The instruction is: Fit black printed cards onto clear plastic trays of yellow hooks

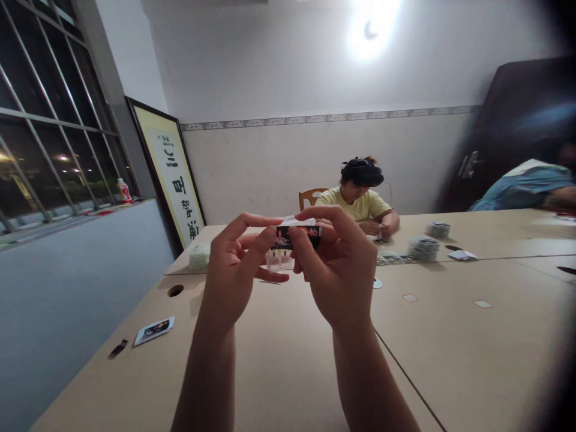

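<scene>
The left hand and the right hand are holding a small clear box with a black printed label between them, raised above the tabletop. The fingers of both hands are closing on it from either side, thumbs pressing on the label.

Below the hands, the near tabletop is stretching out bare between the forearms. Its left edge is running slantwise beside the blue-grey wall, and a dark seam is cutting diagonally past the right forearm. A round hole is opening in the surface left of the left hand; nearer the left edge, a printed packet and a small black piece are lying close together.

Beyond the left wrist, a pale green stack is standing near the far left corner. Past the right hand, a stack of clear packs and a smaller stack are taking up space, with a white packet lying beside them. Across the tabletop, a person in yellow is sitting, head bowed.
</scene>
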Tool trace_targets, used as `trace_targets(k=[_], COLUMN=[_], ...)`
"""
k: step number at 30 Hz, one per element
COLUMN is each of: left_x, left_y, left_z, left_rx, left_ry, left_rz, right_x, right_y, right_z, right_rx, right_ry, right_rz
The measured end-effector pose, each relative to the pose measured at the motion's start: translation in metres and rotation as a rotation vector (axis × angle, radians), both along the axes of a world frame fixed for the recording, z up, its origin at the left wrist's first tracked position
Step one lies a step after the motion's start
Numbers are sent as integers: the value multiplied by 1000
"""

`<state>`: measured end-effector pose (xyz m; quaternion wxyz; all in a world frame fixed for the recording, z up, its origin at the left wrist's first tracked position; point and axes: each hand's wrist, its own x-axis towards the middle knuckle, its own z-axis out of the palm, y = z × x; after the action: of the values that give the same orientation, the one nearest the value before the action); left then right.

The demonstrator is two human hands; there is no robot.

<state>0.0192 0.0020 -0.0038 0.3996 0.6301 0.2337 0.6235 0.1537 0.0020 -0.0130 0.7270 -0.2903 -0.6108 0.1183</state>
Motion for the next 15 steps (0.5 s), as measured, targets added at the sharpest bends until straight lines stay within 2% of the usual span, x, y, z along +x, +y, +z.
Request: trace_targets(k=[8,15], left_x=[-5,-14], left_y=[0,0], left_z=[2,3], left_rx=[-14,-19], left_ry=[7,-50], left_rz=[82,65], right_x=[-2,-2], right_y=[0,0], right_z=[4,8], right_rx=[-22,2], right_ry=[52,169], right_rz=[92,231])
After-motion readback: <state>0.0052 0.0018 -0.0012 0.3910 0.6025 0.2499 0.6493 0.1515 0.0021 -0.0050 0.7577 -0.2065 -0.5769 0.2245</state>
